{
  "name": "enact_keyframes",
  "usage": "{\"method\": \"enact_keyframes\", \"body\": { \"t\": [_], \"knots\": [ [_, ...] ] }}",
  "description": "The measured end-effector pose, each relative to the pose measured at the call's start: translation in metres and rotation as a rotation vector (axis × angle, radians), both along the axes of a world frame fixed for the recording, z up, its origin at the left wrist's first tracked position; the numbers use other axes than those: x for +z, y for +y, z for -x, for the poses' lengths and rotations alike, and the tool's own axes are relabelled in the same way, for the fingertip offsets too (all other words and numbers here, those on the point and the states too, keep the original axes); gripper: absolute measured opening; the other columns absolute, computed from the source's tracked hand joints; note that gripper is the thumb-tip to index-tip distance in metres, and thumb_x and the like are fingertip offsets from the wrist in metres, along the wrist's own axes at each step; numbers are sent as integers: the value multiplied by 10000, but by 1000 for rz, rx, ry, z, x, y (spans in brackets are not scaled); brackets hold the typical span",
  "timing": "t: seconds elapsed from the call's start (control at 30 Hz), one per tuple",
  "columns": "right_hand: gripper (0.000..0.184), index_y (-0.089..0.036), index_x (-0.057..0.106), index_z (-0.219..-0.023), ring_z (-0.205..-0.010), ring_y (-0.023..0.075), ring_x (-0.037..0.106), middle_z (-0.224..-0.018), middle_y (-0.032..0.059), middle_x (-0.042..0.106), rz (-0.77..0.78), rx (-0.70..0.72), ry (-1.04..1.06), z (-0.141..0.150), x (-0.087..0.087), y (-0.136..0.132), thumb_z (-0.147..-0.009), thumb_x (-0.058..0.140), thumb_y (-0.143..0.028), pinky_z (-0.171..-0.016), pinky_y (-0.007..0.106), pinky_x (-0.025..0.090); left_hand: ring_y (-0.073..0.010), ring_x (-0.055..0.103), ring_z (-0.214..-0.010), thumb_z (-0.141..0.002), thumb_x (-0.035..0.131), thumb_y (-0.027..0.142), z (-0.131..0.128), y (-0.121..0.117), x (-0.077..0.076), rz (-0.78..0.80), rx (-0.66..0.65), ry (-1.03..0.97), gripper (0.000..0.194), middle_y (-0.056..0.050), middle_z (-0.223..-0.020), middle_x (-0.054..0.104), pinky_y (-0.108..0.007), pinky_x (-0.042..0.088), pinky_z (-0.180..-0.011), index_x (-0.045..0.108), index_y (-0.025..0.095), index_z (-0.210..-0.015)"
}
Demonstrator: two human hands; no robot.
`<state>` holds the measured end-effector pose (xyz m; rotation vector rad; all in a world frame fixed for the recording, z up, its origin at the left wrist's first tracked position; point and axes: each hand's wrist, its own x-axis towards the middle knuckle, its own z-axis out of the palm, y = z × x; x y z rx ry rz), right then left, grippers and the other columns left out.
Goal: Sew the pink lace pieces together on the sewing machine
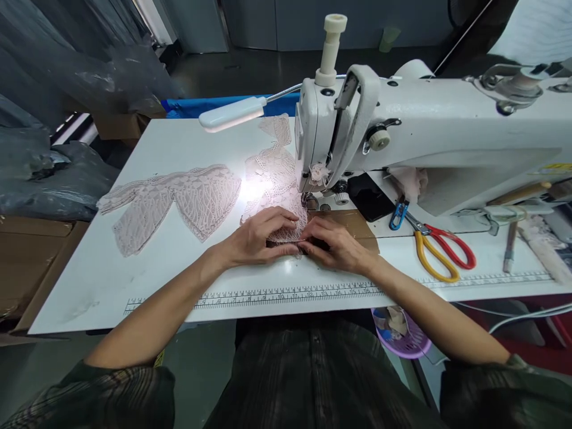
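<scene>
Pale pink lace fabric (286, 199) lies at the needle end of a white sewing machine (313, 131), under a bright lamp. My left hand (268, 235) pinches the near edge of this lace between thumb and fingers. Close beside it, my right hand (333, 244) grips the same edge, its fingertips nearly meeting those of the left. The presser foot area (308, 199) is just beyond my fingers, partly hidden by the machine head. More cut lace pieces (205, 196) rest flat on the table to the left.
Scissors with red and yellow handles (435, 250), blue thread snips (397, 214) and a black phone (370, 196) lie to the right. A printed ruler (250, 298) runs along the table's front edge. A purple basket (406, 342) holds scraps below. The lamp (232, 114) overhangs the table.
</scene>
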<state>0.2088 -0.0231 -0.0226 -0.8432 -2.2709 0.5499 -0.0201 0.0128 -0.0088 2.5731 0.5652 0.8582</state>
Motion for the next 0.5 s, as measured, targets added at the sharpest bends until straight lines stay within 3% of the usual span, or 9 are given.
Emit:
{"method": "enact_keyframes", "body": {
  "t": [0.07,0.17,0.3,0.5],
  "knots": [
    [136,-182,620,-929,-824,165,585,-864,57,641,-36,-2,76,-1,0,2,-968,531,-276,-761,326,494,-225,662,-1082,-919,634,279,-1,1,-3,-93,-12,11,240,-175,-1148,674,-399,614,-881,622,105,-1084],
    [135,-171,632,-993,-775,154,581,-848,54,628,-44,-58,119,-6,1,4,-957,537,-260,-721,310,497,-188,678,-1088,-936,454,72,-1,3,-6,-116,18,13,213,-154,-1145,689,-344,625,-886,610,103,-1079],
    [239,-176,675,-1095,-870,189,565,-923,81,599,-91,-34,-97,-12,-2,5,-903,531,-180,-776,349,485,-170,667,-1127,-862,370,-4,2,5,-7,-86,42,19,373,-114,-1176,694,-369,596,-976,565,125,-1153],
    [259,-200,733,-1037,-877,210,513,-914,83,564,-124,18,-248,-13,-1,3,-861,543,-182,-804,381,428,-192,649,-1166,-826,390,-23,1,7,-11,-173,-4,116,370,-119,-1209,691,-471,526,-1061,558,140,-1112]
  ]
}}
